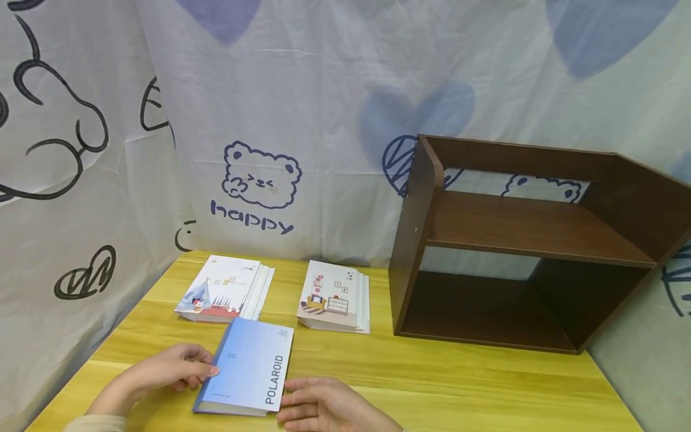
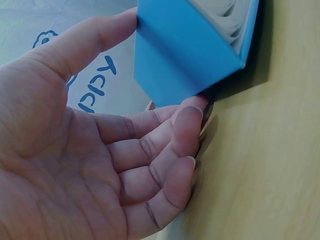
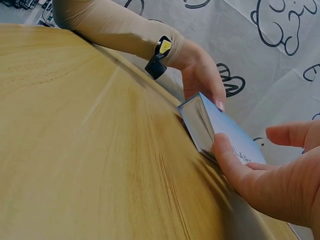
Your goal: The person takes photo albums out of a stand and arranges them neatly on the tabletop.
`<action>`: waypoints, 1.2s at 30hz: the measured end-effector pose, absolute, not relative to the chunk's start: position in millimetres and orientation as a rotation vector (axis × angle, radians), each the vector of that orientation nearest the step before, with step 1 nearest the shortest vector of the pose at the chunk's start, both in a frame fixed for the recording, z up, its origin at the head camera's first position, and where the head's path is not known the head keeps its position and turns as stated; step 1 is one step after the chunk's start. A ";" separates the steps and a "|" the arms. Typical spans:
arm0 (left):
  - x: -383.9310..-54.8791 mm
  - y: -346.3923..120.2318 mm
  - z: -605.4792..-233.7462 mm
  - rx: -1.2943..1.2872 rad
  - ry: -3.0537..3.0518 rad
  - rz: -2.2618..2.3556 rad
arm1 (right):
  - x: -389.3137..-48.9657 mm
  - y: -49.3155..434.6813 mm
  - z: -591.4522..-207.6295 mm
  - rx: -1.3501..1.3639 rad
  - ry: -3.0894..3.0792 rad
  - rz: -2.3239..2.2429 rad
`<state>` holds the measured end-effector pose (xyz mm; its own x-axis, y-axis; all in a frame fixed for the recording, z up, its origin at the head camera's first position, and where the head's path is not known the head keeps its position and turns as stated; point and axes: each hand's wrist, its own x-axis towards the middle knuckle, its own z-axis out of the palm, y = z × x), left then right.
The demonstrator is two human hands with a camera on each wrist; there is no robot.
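Observation:
A thick blue-and-white book (image 1: 248,366) marked POLAROID lies cover up near the front left of the table, its blue spine facing left. My left hand (image 1: 175,369) grips that spine. In the left wrist view, the thumb (image 2: 112,27) meets the spine's upper edge, and the index fingertip is at its lower edge. The other fingers curl close to the tabletop. On the opposite side, my right hand (image 1: 326,405) has relaxed fingers against the book's right edge. The right wrist view shows its fingertip (image 3: 222,145) by the cover's border.
Behind the book, two stacks of white illustrated books, a left one (image 1: 221,288) and a right one (image 1: 329,297), lie on the yellow wood-grain table (image 1: 432,384). A dark brown two-level shelf (image 1: 534,231) stands at the right. Printed cloth (image 1: 324,120) hangs behind.

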<state>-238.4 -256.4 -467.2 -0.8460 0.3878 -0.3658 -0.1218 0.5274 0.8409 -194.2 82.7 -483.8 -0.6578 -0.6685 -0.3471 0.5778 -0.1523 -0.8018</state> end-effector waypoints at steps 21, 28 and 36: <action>-236.3 -259.5 -463.7 0.194 2.207 1.311 | -195.8 82.5 -481.5 -0.156 1.275 -1.916; -240.5 -264.0 -467.4 0.248 2.231 1.350 | -195.8 82.8 -480.7 -0.149 1.284 -1.926; -239.4 -261.3 -461.5 0.216 2.260 1.362 | -199.7 84.9 -484.0 -0.184 1.339 -1.963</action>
